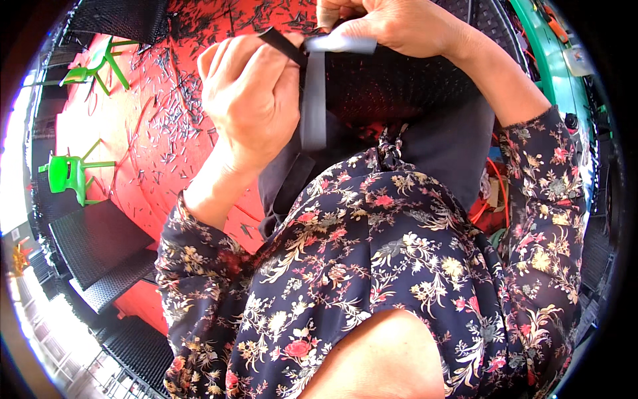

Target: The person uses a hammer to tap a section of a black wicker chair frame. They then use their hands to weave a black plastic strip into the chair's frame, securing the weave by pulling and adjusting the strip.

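Note:
My left hand (249, 96) is curled into a fist around a flat black strip (282, 45), whose dark end sticks out past the fingers. From beside that fist a greyish, shiny length of strip (314, 106) hangs down in front of my lap. Another short length (342, 44) runs across toward my right hand (405, 26), where thumb and fingers are pinched together at the top edge of the view. The fingertips there are partly hidden. Behind the strips lies a black woven panel (392, 83), over my dark trousers.
Many short black offcuts (183, 113) litter the red floor (100, 133) to the left. Two small green chairs (70, 176) and black woven furniture pieces (100, 243) are on that side. At the right stand a green frame (538, 46) and a red-orange cord (498, 179).

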Motion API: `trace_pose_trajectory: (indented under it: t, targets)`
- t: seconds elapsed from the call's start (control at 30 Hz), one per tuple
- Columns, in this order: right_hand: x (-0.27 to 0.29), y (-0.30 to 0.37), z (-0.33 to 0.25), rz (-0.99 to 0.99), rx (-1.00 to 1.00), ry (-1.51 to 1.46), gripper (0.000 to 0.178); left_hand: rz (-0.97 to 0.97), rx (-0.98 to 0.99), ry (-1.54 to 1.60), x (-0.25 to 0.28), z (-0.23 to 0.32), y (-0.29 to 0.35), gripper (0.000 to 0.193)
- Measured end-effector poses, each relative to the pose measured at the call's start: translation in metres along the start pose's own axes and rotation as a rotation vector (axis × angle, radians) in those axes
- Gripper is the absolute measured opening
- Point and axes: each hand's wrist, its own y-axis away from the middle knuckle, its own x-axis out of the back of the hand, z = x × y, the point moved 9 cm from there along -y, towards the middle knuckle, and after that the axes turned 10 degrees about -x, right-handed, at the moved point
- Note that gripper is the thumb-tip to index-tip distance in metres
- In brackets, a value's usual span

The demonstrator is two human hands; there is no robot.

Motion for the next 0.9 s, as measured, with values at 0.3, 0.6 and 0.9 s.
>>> trace_pose_trajectory:
  t: [0.3,0.6,0.9]
  targets:
    - [0.0,0.001,-0.01,0.021,0.116,0.088,0.016,-0.072,-0.258,0.124,-0.003,0.016,-0.009,0.026]
    - [-0.002,-0.004,-0.011,-0.02,0.103,0.052,0.017,-0.12,-0.298,0.238,-0.013,0.028,-0.014,0.016]
    - [-0.004,-0.006,0.006,-0.012,0.065,0.044,0.015,0.007,0.456,0.66,-0.006,-0.041,0.053,0.006]
